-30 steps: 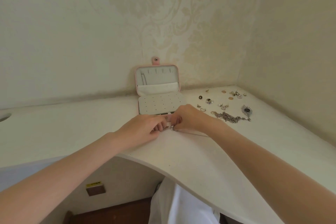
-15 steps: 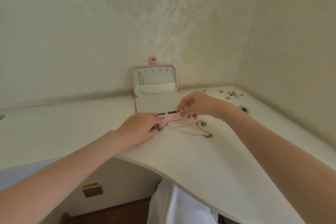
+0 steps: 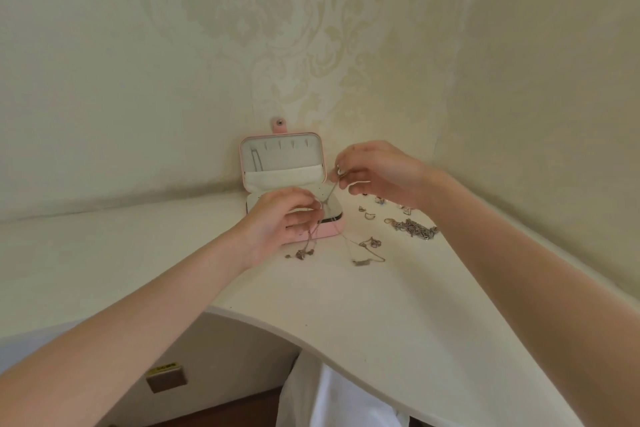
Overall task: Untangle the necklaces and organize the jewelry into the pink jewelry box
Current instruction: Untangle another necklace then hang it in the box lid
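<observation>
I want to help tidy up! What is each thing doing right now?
Pink jewelry box: open, lid upright.
Thin necklace: stretched between both hands, ends trailing on the desk.
Left hand: pinching the chain.
Right hand: raised, pinching the chain.
Chunky chain pile: heaped on the desk.

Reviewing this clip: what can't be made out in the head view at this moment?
- Pink jewelry box base: the left hand covers most of it.
- Thin chains between both hands: too fine to tell how many, or where they knot.
- Small pieces under the right hand: too small to identify.
</observation>
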Demonstrator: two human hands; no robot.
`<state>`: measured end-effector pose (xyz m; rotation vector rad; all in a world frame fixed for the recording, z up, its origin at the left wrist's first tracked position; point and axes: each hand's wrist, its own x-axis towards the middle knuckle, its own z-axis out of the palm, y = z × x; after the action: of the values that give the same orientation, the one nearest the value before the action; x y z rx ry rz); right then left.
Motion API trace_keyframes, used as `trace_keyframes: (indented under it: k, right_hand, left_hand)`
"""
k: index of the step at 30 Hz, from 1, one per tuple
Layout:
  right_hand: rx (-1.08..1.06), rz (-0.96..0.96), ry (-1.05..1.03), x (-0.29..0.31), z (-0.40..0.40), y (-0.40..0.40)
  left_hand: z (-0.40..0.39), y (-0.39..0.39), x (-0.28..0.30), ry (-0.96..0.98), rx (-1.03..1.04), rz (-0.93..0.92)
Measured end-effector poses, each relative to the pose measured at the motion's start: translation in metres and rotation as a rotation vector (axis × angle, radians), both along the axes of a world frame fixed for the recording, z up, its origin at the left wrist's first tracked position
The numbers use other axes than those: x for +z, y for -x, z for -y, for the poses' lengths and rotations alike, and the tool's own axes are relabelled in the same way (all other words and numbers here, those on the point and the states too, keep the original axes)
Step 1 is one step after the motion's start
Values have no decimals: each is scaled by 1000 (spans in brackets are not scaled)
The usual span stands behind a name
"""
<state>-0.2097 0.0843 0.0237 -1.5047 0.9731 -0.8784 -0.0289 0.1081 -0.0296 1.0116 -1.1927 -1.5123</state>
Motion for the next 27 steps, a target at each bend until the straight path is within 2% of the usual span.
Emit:
trace_keyframes:
  k: [4,9,14,18,24,27]
  right_hand:
    - [-13,-54,34,-4,-1,0]
    - [-25,0,2,-11,-2,8]
    - [-21,-23,-18,-15,-1,12]
    - [-3,-10,-13,-12,2,10]
    - [3,10,-28,-14,5,9]
    - [-17,31,-27,-15,6,12]
  left_hand:
    - [0,9,-2,15,55,8]
    - [4,13,-10,-7,139,73]
    - [7,9,-15,42,87,312]
    - [4,9,-17,154,-17,484]
    - [4,14,-16,271,-33,542]
    - [5,15,-18,271,-41,507]
